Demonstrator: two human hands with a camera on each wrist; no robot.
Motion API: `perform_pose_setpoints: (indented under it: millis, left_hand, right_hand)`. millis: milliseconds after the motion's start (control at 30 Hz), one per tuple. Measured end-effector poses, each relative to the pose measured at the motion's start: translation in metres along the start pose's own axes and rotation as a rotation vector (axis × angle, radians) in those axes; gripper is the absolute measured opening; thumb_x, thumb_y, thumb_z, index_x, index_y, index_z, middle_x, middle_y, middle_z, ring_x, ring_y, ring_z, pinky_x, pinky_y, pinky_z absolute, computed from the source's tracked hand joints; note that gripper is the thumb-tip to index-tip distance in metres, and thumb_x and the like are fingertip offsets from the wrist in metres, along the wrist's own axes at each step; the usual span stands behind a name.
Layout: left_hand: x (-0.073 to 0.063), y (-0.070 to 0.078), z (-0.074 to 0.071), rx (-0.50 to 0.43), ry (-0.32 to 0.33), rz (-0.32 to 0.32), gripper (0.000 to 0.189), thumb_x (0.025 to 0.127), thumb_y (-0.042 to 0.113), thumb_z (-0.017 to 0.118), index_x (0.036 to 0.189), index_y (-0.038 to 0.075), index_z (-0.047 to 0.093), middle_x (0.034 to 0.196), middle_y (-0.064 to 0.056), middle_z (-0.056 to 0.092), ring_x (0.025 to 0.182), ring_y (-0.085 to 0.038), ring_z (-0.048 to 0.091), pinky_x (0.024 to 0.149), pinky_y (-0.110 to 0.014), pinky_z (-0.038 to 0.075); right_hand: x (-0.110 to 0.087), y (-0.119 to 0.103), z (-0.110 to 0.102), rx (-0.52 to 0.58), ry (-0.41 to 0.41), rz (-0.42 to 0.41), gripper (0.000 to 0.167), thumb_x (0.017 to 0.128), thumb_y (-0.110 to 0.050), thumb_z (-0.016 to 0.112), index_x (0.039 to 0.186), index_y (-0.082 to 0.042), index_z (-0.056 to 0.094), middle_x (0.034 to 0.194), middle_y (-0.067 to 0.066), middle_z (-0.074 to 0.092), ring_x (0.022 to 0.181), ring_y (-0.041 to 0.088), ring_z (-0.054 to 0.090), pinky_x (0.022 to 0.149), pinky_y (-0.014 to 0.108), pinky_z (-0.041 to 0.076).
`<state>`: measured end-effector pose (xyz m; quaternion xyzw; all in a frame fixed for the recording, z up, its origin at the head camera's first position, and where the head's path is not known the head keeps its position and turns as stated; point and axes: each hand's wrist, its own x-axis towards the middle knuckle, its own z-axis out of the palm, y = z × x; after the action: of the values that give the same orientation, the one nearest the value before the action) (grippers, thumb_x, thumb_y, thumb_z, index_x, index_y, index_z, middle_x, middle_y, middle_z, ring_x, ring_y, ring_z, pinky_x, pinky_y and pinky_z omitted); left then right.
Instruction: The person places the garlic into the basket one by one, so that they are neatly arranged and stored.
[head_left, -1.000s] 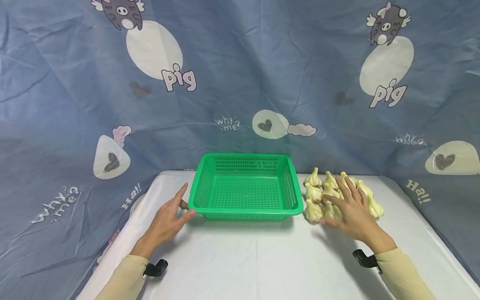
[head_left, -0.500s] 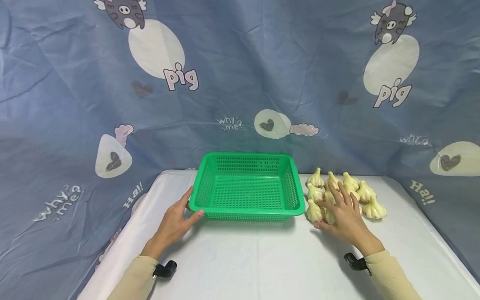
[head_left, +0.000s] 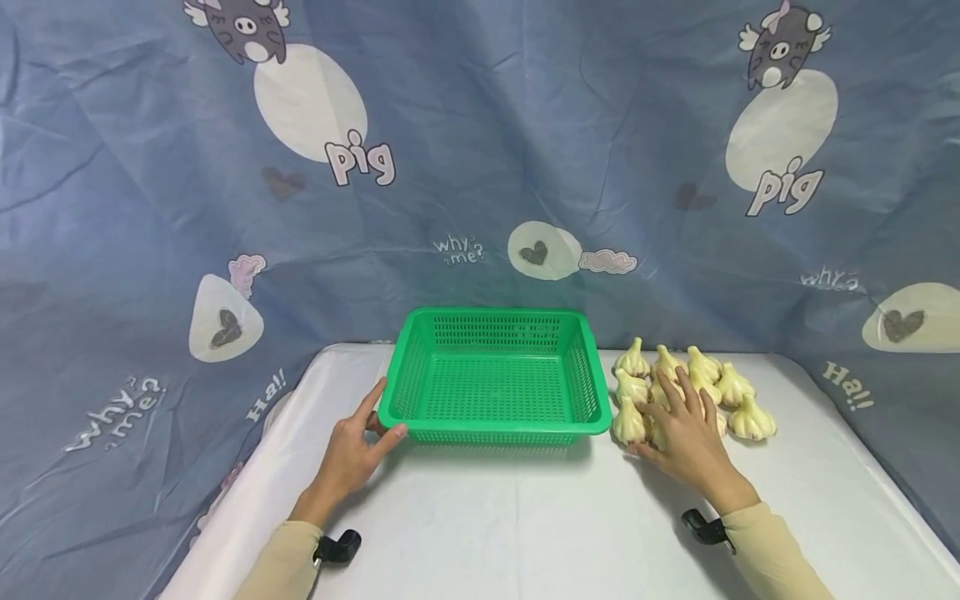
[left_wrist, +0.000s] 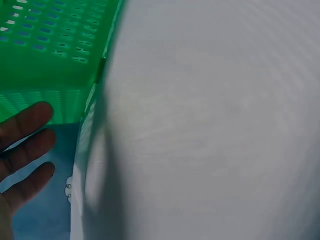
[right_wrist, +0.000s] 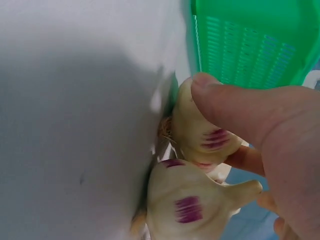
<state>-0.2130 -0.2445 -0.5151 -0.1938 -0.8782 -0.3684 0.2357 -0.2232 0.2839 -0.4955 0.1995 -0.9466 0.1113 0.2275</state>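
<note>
Cream sleeves (head_left: 281, 562) come in nearest, each with a small black device (head_left: 337, 547) at the wrist, over a white tabletop (head_left: 465, 533) marked by a faint lengthwise crease and soft shadows below the arms. The left hand (head_left: 348, 454) stands at the near left corner of a green basket (head_left: 495, 427), its fingers apart and fairly straight. The right hand (head_left: 686, 437) fans over a cluster of pale garlic bulbs (head_left: 752, 419) just right of the basket; its thumb lies against the front-left bulb (right_wrist: 187, 120), though whether the fingers pinch it I cannot tell. Purple streaks show on two bulbs in the right wrist view. The basket sits toward the back, its slotted floor bare. The table ends in rounded far corners, and blue fabric (head_left: 465, 200) rises behind and along both sides, wrinkled, printed with winged pigs (head_left: 245, 29), hearts and "why me?" lettering (head_left: 459, 249).
</note>
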Motion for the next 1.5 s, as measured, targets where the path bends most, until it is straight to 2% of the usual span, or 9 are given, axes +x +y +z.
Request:
perform_pose_setpoints:
  millis: [200, 433, 567, 733, 800, 967, 1200, 1367, 1500]
  left_hand:
    - [-0.004, -0.006, 0.004, -0.062, 0.033, 0.029, 0.079, 0.094, 0.015, 0.076, 0.164, 0.004, 0.039, 0.064, 0.012, 0.063, 0.064, -0.002, 0.065, 0.064, -0.033, 0.058]
    - [-0.004, -0.006, 0.007, -0.107, 0.039, -0.011, 0.080, 0.093, 0.014, 0.076, 0.164, 0.005, 0.040, 0.061, 0.008, 0.064, 0.058, 0.000, 0.061, 0.058, -0.020, 0.052]
    - [-0.004, -0.005, 0.007, -0.124, 0.037, -0.048, 0.079, 0.093, 0.015, 0.076, 0.164, 0.008, 0.041, 0.058, 0.008, 0.059, 0.055, -0.001, 0.058, 0.055, -0.020, 0.050]
    - [-0.006, -0.006, 0.007, -0.189, 0.010, -0.094, 0.077, 0.096, 0.015, 0.074, 0.165, 0.015, 0.040, 0.057, -0.002, 0.061, 0.050, -0.009, 0.055, 0.052, -0.024, 0.048]
    - [-0.005, -0.007, 0.007, -0.218, -0.005, -0.108, 0.075, 0.097, 0.015, 0.072, 0.165, 0.017, 0.040, 0.058, -0.007, 0.064, 0.049, -0.014, 0.057, 0.051, -0.026, 0.048]
    - [-0.005, -0.008, 0.007, -0.270, -0.004, -0.125, 0.074, 0.097, 0.015, 0.071, 0.164, 0.021, 0.041, 0.061, -0.007, 0.066, 0.049, -0.023, 0.060, 0.051, -0.028, 0.048]
    - [-0.006, -0.011, 0.010, -0.284, 0.012, -0.121, 0.076, 0.095, 0.014, 0.071, 0.164, 0.020, 0.040, 0.060, -0.008, 0.066, 0.049, -0.021, 0.060, 0.050, -0.028, 0.049]
    - [-0.006, -0.014, 0.012, -0.259, 0.007, -0.132, 0.075, 0.096, 0.017, 0.070, 0.164, 0.024, 0.040, 0.060, -0.007, 0.066, 0.049, -0.019, 0.061, 0.050, -0.028, 0.050]
    - [-0.006, -0.015, 0.012, -0.255, 0.008, -0.125, 0.075, 0.097, 0.017, 0.069, 0.165, 0.023, 0.040, 0.060, -0.007, 0.066, 0.048, -0.018, 0.060, 0.050, -0.028, 0.049]
  right_hand:
    - [0.000, -0.002, 0.003, -0.003, 0.009, 0.008, 0.060, 0.072, -0.034, 0.095, 0.121, -0.005, 0.077, 0.160, 0.029, 0.043, 0.155, 0.052, 0.023, 0.111, 0.081, 0.023]
    - [-0.001, -0.004, 0.006, 0.039, 0.002, 0.031, 0.060, 0.074, -0.032, 0.095, 0.123, -0.003, 0.076, 0.163, 0.028, 0.039, 0.158, 0.051, 0.018, 0.111, 0.080, 0.021]
    - [-0.001, -0.004, 0.007, 0.037, 0.014, 0.029, 0.059, 0.071, -0.031, 0.097, 0.120, -0.004, 0.077, 0.161, 0.028, 0.041, 0.157, 0.052, 0.020, 0.109, 0.080, 0.022]
    - [-0.002, -0.006, 0.006, 0.036, 0.013, 0.028, 0.062, 0.069, -0.029, 0.099, 0.122, -0.006, 0.076, 0.157, 0.028, 0.047, 0.150, 0.052, 0.031, 0.102, 0.077, 0.033]
    - [-0.004, -0.008, 0.005, 0.038, 0.013, 0.026, 0.063, 0.070, -0.028, 0.099, 0.124, -0.006, 0.076, 0.155, 0.026, 0.050, 0.146, 0.052, 0.036, 0.099, 0.077, 0.037]
    - [-0.005, -0.011, 0.000, 0.050, 0.011, 0.023, 0.062, 0.076, -0.028, 0.096, 0.129, -0.005, 0.073, 0.145, 0.023, 0.058, 0.134, 0.049, 0.045, 0.095, 0.072, 0.041]
    - [0.000, -0.015, -0.013, 0.067, 0.018, 0.026, 0.060, 0.078, -0.026, 0.094, 0.129, -0.006, 0.070, 0.123, 0.019, 0.072, 0.118, 0.045, 0.053, 0.091, 0.068, 0.042]
    - [0.004, -0.016, -0.020, 0.081, 0.011, 0.037, 0.059, 0.081, -0.024, 0.092, 0.132, -0.006, 0.069, 0.123, 0.022, 0.073, 0.119, 0.047, 0.052, 0.087, 0.060, 0.039]
    - [0.008, -0.017, -0.024, 0.092, 0.024, 0.041, 0.060, 0.082, -0.023, 0.091, 0.133, -0.004, 0.068, 0.126, 0.023, 0.072, 0.121, 0.050, 0.052, 0.088, 0.063, 0.039]
